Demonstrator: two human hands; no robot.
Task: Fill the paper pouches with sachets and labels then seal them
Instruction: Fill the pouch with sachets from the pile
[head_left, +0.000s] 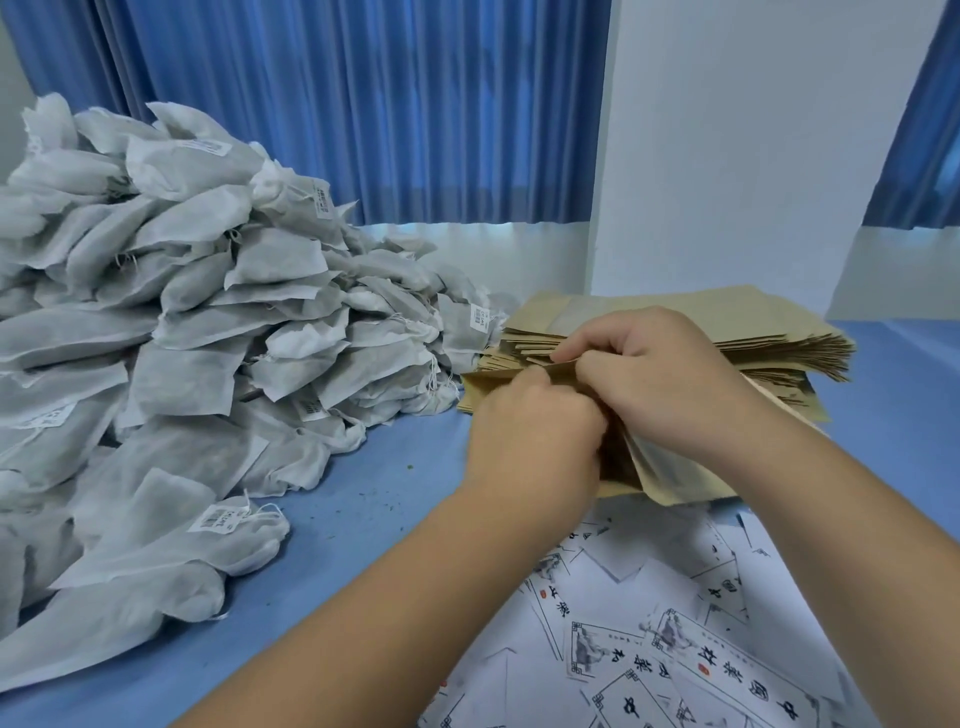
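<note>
Nearest the camera, at lower right, loose printed labels (675, 649) lie scattered and overlapping on the blue table (363, 493), white slips with black characters and small ink pictures. Just beyond them, both forearms reach in to a single brown paper pouch (670, 467), held tilted above the labels with its lower end near them. The left hand (530, 431) is curled tight, its fingers closed on the pouch's upper edge. The right hand (660, 374), touching the left, has its fingers bent and pinches the same edge from the far side. Whether anything is inside the pouch cannot be told. Directly behind the hands sits a thick stack of flat paper pouches (727, 332), fanned unevenly. To the left a high heap of grey-white sachets (182, 322) with drawstrings and small barcode tags spreads down to the table's near side. Farthest back hang a blue curtain (363, 104) and a white wall (753, 130)
</note>
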